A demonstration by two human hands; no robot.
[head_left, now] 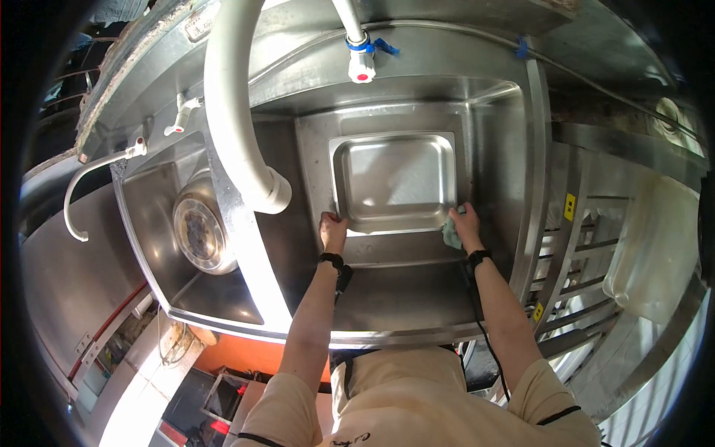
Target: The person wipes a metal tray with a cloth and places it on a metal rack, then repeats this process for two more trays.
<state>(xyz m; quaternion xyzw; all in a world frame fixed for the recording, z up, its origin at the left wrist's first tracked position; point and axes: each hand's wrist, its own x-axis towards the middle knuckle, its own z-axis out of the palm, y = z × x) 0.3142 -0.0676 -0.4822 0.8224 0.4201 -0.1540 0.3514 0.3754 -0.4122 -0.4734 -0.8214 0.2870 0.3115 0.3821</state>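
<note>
A rectangular stainless steel pan (395, 175) lies in the large sink basin (495, 149), its inside facing up. At its near left corner my left hand (333, 231) is closed on the rim, the fingertips partly hidden. My right hand (468, 226) is at the near right corner, closed around a crumpled grey-green cloth (450, 235). The cloth touches the pan's corner. Both wrists wear dark bands.
A wide white pipe (237, 112) hangs over the left side of the basin. A tap (361, 71) is above the back wall. The left basin holds a round metal pot (199, 232). To the right stands a metal rack (573, 246) with a pale plastic tub (644, 249).
</note>
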